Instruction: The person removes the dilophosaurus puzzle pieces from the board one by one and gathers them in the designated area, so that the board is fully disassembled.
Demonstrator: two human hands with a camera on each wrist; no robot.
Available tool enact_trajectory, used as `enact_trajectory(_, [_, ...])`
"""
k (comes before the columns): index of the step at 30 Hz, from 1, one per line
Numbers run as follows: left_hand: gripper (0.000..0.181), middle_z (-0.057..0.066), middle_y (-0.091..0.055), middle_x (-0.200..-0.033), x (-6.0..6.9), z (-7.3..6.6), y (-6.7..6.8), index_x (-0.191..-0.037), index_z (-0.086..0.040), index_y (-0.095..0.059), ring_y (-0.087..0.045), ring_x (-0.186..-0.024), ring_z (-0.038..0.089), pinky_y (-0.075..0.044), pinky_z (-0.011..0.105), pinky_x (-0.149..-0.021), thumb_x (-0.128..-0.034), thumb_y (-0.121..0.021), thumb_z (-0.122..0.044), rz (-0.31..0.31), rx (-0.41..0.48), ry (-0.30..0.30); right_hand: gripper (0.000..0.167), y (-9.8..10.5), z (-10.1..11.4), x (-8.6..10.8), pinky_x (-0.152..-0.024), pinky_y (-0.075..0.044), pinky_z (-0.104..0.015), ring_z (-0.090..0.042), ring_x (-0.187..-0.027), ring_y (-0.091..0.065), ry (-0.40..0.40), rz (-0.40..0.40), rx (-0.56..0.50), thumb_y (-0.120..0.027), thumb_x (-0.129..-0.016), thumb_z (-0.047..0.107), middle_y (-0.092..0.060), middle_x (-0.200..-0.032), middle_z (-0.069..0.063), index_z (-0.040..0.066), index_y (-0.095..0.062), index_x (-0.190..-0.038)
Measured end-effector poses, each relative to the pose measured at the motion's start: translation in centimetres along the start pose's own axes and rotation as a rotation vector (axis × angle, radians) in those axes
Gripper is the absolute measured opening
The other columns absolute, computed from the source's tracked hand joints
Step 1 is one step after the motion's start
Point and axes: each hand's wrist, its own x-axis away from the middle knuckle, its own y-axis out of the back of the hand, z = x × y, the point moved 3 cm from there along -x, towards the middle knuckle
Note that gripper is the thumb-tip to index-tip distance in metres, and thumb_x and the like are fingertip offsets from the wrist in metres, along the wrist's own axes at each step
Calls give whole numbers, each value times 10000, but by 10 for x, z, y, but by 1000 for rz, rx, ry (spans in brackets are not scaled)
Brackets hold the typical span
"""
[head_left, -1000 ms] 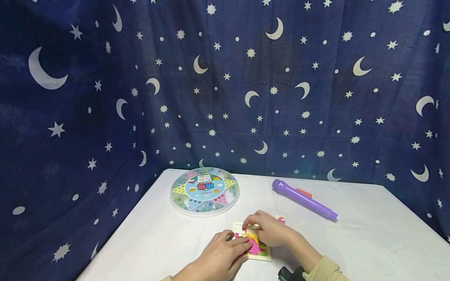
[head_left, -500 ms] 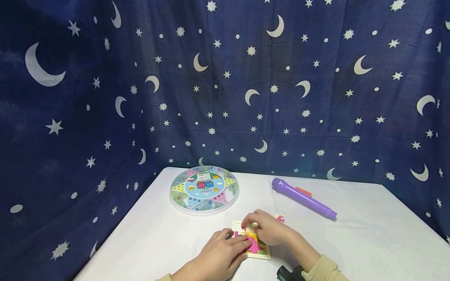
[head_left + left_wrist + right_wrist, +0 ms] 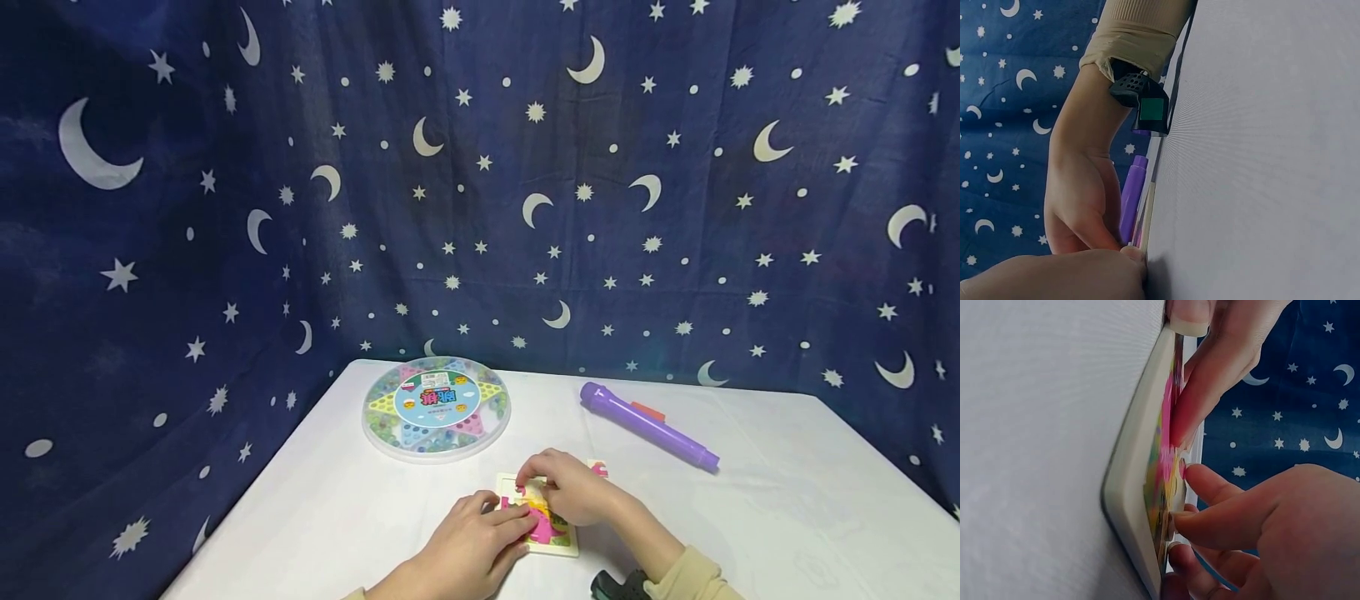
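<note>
As the near side of the table (image 3: 750,533) comes first, a black wrist device (image 3: 621,585) shows at 4 o'clock from the puzzle, taking 12 as straight away from the person, just below a beige sleeve (image 3: 693,579). From 8 o'clock the left hand (image 3: 480,537) reaches over the puzzle (image 3: 552,533), its fingers stretched out and resting on the picture, its thumb at the near edge. The puzzle, a pale frame with a pink figure, lies flat on the table; its 11 o'clock corner is bare and pale.

Over its far half, the right hand (image 3: 573,492) pinches a small puzzle piece (image 3: 1179,484) between thumb and index finger. Compared with a second ago, almost nothing has shifted: both hands keep their places, and the piece is at the same spot. I judge the work paused or down to fine adjustment, with that piece apparently not yet let go.

Farther off, at 2 o'clock, a loose piece (image 3: 598,468) lies apart from the frame. Beyond it is a purple toy microphone (image 3: 648,425); between 10 and 11, a round board-game box (image 3: 437,408). Farthest, at 12, hangs a starry curtain (image 3: 480,200).
</note>
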Motion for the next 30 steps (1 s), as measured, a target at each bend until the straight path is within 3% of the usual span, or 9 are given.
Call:
enact_trajectory(7, [352,-47,-682,-1320,-1,0,-1,-1354,-195,-693,-623,-1131,256,-518,417,-910,-1020,-645,-298,-5,8,-5,387,2,0,1,-921,-512,-503,-183,-955,-586,29,-14,26,-593,-874,-110,-683,-1104,53,207,-704,-1068])
enact_trajectory(15, [289,-87,-712,-1248,0,2,0,-1252,-225,-759,-650,-1100,205,-537,386,-899,-1002,-676,-342,-28,31,24,308,6,-1,2,-687,-490,-374,-150,-775,-564,-34,-21,-27,-703,-891,-1,-636,-978,48,155,-670,-1155])
enact_trajectory(22, [200,-119,-760,-1072,-2,5,3,-1060,-241,-827,-695,-1042,70,-565,349,-893,-943,-754,-386,-71,84,81,108,10,-8,2,-675,-468,-341,-149,-756,-558,-35,-23,-62,-758,-912,128,-610,-797,72,199,-709,-977])
enact_trajectory(30, [163,-167,-757,-974,-3,7,6,-981,-270,-836,-688,-965,46,-546,273,-757,-908,-789,-408,-100,119,115,45,19,-16,3,-686,-464,-346,-155,-775,-567,-48,-37,-125,-752,-943,214,-643,-827,76,205,-722,-975])
